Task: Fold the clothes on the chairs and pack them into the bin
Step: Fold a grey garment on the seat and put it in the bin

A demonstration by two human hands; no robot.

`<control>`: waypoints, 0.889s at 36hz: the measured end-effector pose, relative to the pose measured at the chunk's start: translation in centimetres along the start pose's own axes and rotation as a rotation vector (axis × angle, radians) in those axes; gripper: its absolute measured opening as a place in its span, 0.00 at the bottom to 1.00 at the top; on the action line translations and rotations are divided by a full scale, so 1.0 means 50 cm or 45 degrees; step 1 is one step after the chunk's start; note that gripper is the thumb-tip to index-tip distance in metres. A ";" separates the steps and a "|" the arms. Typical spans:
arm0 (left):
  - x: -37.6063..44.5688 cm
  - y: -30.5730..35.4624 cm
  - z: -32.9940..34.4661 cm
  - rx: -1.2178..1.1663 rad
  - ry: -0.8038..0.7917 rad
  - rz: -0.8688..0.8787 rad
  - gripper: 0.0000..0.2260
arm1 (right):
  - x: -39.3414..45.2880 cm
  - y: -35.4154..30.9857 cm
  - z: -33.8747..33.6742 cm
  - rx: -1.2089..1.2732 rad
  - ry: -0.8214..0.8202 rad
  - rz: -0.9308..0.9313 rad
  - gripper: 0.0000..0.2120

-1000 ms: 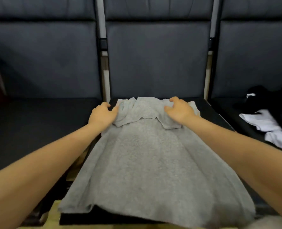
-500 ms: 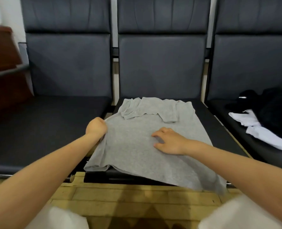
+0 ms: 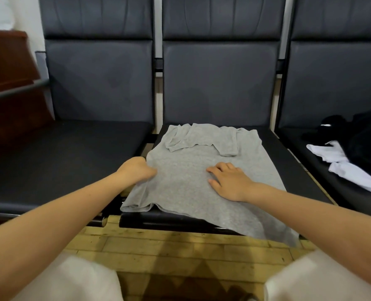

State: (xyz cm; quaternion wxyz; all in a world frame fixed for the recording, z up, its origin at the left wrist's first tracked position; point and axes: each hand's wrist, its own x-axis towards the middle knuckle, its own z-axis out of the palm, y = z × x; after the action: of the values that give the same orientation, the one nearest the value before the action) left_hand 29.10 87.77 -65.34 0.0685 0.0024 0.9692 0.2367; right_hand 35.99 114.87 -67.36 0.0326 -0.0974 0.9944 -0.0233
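A grey T-shirt lies spread on the middle chair seat, sleeves folded in over its top, its hem hanging off the front edge. My left hand grips the shirt's left side edge with curled fingers. My right hand lies flat on the middle of the shirt, fingers straight and pointing left. A black garment and a white garment are piled on the right chair. No bin is in view.
The left chair seat is bare black leather. A brown wooden piece of furniture stands at far left. Wooden floor shows below the seats, with my white-clad knees at the bottom corners.
Both hands have moved back from the shirt's collar end to its middle; the left now grips the side edge and the right lies flat. The view has pulled back.
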 end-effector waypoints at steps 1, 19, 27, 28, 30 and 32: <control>-0.005 0.001 -0.003 -0.008 -0.016 -0.015 0.09 | 0.000 0.000 0.001 0.001 0.005 0.000 0.24; -0.027 -0.052 -0.030 -0.522 0.014 -0.076 0.13 | -0.008 0.010 0.004 0.025 0.041 -0.036 0.24; -0.043 -0.055 -0.015 0.074 0.472 0.443 0.12 | -0.032 -0.024 -0.013 0.284 0.341 -0.276 0.08; -0.055 -0.041 -0.014 0.081 0.461 0.557 0.10 | -0.042 -0.039 -0.018 0.357 0.327 -0.305 0.06; -0.082 -0.011 -0.012 0.006 0.288 0.751 0.10 | -0.068 -0.071 -0.028 0.439 0.229 -0.364 0.07; -0.115 0.014 -0.005 -0.041 0.058 0.968 0.18 | -0.095 -0.096 -0.035 0.420 0.122 -0.435 0.12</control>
State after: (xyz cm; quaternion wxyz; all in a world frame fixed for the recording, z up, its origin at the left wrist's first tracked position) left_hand 34.76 88.07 -64.05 -0.0459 0.3555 0.8965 0.2605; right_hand 41.43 111.14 -65.06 -0.0037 -0.2563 0.9466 -0.1954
